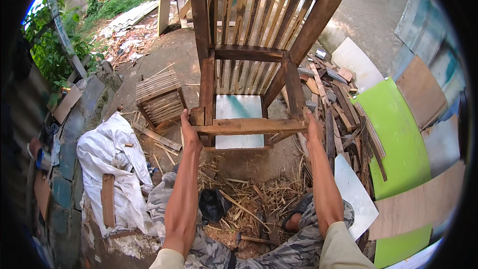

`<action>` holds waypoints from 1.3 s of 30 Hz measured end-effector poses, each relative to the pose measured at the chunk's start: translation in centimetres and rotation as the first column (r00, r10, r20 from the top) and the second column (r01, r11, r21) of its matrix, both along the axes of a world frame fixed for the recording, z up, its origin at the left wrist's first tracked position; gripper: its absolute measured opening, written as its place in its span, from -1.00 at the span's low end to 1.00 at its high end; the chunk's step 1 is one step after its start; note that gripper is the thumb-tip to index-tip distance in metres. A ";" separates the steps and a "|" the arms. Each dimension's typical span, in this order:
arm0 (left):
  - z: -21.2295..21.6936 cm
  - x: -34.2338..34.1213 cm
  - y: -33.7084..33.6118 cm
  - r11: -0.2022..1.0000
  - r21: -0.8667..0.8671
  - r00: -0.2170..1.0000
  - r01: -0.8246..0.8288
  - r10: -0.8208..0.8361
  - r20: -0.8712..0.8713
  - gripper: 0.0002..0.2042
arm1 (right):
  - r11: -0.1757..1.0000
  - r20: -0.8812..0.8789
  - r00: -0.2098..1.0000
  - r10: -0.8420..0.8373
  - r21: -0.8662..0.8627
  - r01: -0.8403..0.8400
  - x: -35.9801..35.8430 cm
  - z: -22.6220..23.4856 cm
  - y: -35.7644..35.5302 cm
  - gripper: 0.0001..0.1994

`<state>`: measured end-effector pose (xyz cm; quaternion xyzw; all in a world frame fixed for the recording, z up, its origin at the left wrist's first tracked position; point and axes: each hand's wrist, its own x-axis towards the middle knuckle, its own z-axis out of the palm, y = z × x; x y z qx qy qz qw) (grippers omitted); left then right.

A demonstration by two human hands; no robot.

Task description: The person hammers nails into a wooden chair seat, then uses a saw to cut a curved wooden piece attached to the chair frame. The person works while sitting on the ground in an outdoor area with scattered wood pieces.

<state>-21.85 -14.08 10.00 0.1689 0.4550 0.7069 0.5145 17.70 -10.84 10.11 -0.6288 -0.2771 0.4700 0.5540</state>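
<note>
"Where is the chair (249,54)?"

"At twelve o'clock, held between two hands: the left hand (191,132) at its nine o'clock corner, the right hand (313,130) at three. Most fingers are hidden."

"What could go wrong?"

"If the left pushes harder, the chair may tilt against the wood (343,113), also at three o'clock."

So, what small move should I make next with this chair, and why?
I'd probably nudge the wooden chair gently side to side to feel for loose joints. Your left hand and right hand are against opposite ends of its front rail, well placed for even pressure, and I can't see from here whether those joints are tight.
</note>
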 end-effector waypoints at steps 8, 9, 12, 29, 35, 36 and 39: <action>1.3 -1.8 4.2 0.971 -0.079 0.967 0.224 -0.232 -0.108 -0.35 | 1.000 0.251 0.968 -0.002 0.013 -0.001 0.2 2.2 0.1 -0.34; 1.3 -2.0 5.0 0.966 -0.073 0.960 0.248 -0.255 -0.114 -0.36 | 1.000 0.319 0.948 -0.014 0.000 0.015 -0.1 2.7 0.7 -0.32; 0.8 -2.2 6.3 0.968 -0.073 0.954 0.242 -0.251 -0.164 -0.36 | 1.000 0.396 0.918 0.002 -0.029 0.010 -1.0 3.8 1.6 -0.24; 0.0 -1.4 4.2 0.956 0.013 0.903 0.294 -0.273 -0.331 -0.26 | 0.995 0.427 0.901 0.080 0.022 -0.099 1.0 1.6 2.7 -0.23; 2.1 -0.6 2.1 0.953 -0.099 0.887 0.285 -0.302 -0.350 -0.15 | 0.995 0.450 0.888 0.098 -0.065 -0.077 0.8 4.6 0.2 -0.31; 1.5 -1.8 2.4 0.949 -0.098 0.860 0.300 -0.314 -0.402 -0.12 | 0.992 0.436 0.891 0.122 -0.050 -0.112 1.0 4.8 0.3 -0.33; 3.3 0.6 1.0 0.954 -0.129 0.825 0.272 -0.300 -0.479 -0.11 | 0.988 0.422 0.895 0.143 -0.014 -0.151 2.7 5.0 -0.1 -0.37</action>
